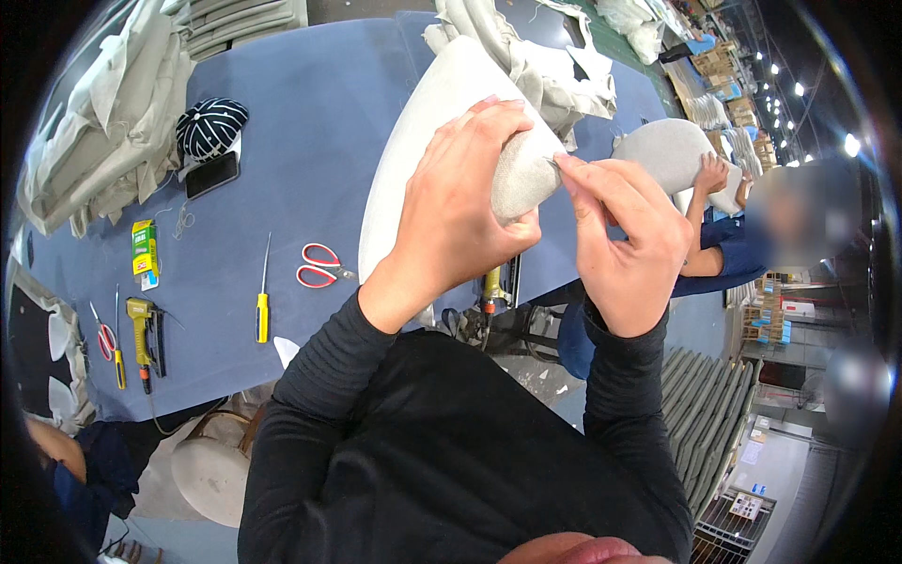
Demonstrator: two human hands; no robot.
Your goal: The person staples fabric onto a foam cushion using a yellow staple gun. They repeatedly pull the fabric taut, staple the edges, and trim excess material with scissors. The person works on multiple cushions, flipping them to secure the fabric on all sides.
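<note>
A pale, fabric-covered padded panel (404, 155) stands tilted up in front of me, its rounded corner toward my right. My left hand (451, 197) is wrapped round that corner, thumb below and fingers over the top. At the corner's edge, my right hand (631, 226) pinches with thumb and forefinger. Something small, thin and dark shows at those fingertips against the fabric; its kind is too small to tell. The other right fingers are curled in.
On the blue table (310, 113) lie red-handled scissors (319, 266), a yellow-handled pointed tool (262, 315), a staple gun (141, 334), a phone (212, 176) and a patterned cap (211, 129). Fabric piles (113, 113) stand left. At right a co-worker handles another panel (662, 155).
</note>
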